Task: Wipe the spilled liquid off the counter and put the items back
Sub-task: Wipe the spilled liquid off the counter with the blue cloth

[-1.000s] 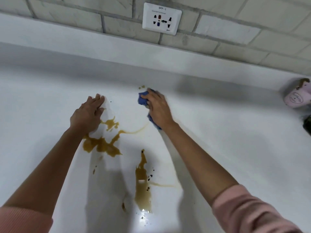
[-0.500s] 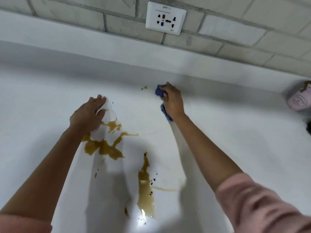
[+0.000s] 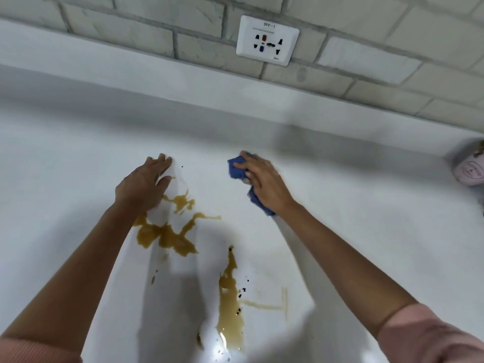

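The right hand [image 3: 264, 186] is gripping a bunched blue cloth [image 3: 237, 170], fingers curled over it, and is pressing it onto the white counter [image 3: 78, 166]. The left hand [image 3: 142, 186] is lying palm-down on the counter, fingers straight and together, holding nothing. A brown spill [image 3: 167, 235] is spreading from under the left hand toward 5 o'clock. A second pool [image 3: 230, 313] is sitting at 6 o'clock of the cloth, well apart from it. A wall socket [image 3: 267, 40] is showing at 12 o'clock of the cloth. A pink cup [image 3: 468, 172] is showing at 3 o'clock, partly cut off.
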